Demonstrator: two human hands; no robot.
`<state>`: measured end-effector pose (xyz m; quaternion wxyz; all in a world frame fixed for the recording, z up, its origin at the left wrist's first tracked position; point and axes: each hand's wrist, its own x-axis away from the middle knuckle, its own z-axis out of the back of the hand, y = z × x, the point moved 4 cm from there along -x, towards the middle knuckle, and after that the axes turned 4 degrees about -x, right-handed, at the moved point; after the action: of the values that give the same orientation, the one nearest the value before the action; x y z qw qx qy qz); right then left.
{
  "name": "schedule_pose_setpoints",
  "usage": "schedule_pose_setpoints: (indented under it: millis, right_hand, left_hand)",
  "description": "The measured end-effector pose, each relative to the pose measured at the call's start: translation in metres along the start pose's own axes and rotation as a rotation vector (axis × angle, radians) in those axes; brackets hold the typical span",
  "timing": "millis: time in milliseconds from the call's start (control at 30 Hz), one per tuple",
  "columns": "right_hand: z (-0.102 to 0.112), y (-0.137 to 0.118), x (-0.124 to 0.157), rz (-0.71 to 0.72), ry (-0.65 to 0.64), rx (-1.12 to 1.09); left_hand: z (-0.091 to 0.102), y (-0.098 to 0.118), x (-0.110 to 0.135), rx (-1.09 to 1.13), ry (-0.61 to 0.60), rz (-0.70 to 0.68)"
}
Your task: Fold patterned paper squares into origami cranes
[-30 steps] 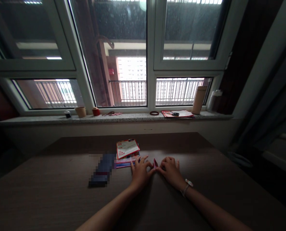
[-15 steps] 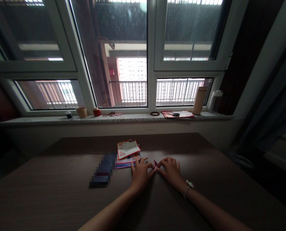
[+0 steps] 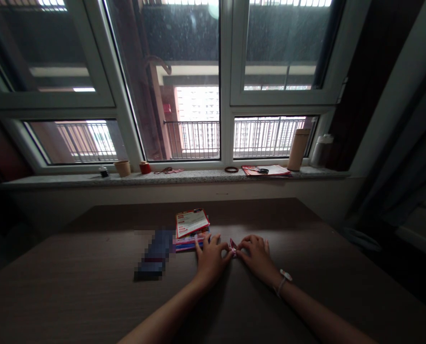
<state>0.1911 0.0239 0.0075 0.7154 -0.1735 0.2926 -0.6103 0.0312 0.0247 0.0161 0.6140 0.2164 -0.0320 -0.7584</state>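
Between my two hands, just above or on the brown table (image 3: 91, 286), is a small pink-and-red folded paper (image 3: 233, 245) with a pointed tip standing up. My left hand (image 3: 213, 258) pinches its left side between thumb and forefinger, the other fingers spread toward the printed leaflets. My right hand (image 3: 256, 257) pinches the paper's right side, its other fingers curled; a pale bracelet (image 3: 282, 282) circles that wrist. Fingertips hide part of the paper, and its full shape is too small to make out.
Printed leaflets (image 3: 191, 222) lie stacked beyond my left hand, beside a dark blurred-out object (image 3: 155, 255). Along the windowsill (image 3: 198, 177) stand a paper cup (image 3: 123, 168), a red spool (image 3: 145, 167), a bracelet ring (image 3: 231, 169), scissors (image 3: 262, 170) on papers and a tan bottle (image 3: 299, 150).
Both hands stay in nearly the same place, still pinching the paper. The right fingertips have shifted slightly right, and a little more of the paper shows between the hands.
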Motion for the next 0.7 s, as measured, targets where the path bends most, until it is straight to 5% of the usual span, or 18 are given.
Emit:
schedule_pose_setpoints:
  millis: [700]
  right_hand:
    - [0.0025,0.005,-0.0026,0.018,-0.005,-0.023]
  left_hand:
    - [-0.0021,-0.0001,-0.0024,-0.047,0.001,-0.012]
